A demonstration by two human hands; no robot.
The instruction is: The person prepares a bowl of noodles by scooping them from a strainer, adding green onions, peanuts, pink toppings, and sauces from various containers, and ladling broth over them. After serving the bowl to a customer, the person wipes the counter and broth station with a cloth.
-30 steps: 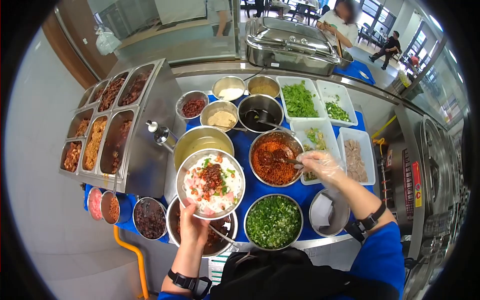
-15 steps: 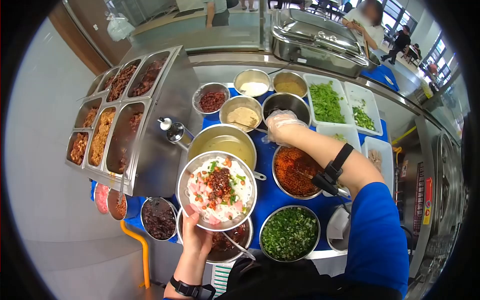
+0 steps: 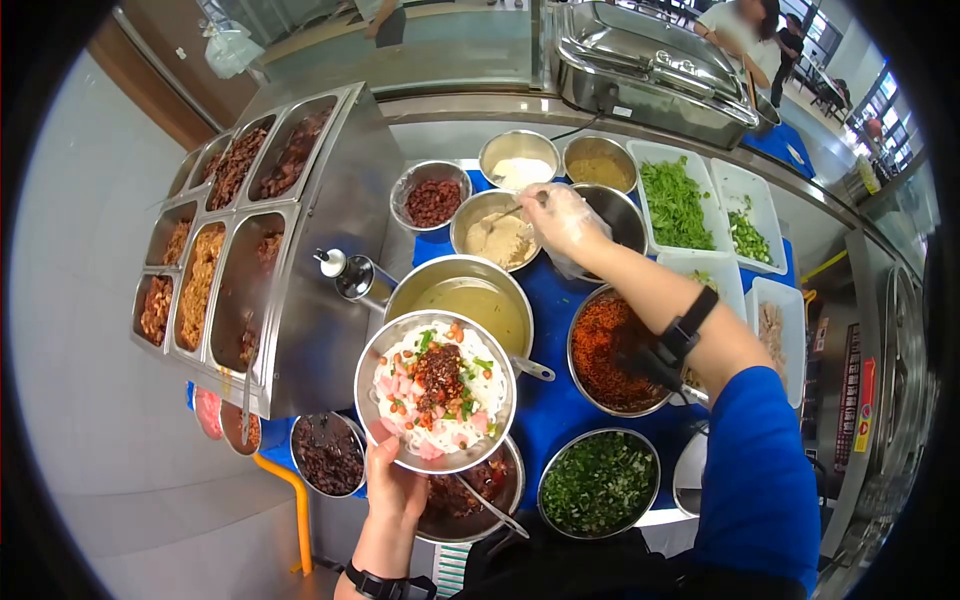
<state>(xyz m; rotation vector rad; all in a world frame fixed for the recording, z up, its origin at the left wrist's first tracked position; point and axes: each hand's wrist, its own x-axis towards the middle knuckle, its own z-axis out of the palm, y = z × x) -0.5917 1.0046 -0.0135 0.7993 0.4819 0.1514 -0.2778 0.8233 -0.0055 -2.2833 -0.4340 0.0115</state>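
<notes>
My left hand grips the rim of a metal bowl from below. In it lie white noodles topped with pink diced pieces, peanuts, green bits and a dark red chili topping. My right hand, in a clear plastic glove, pinches the handle of a spoon. The spoon's other end reaches into a small steel bowl of beige powder. Behind the glove, a deep steel bowl is partly covered. Under the noodle bowl stands a pot of yellowish broth.
A steel rack of toppings stands left, beside a dark bottle. Chili flakes and chopped greens sit right. White tubs line the far right. A chafing dish stands behind, near another person.
My right hand has moved up and left and now holds the spoon with its handle raised over the beige powder. My left hand still holds the noodle bowl. The view has shifted slightly.
</notes>
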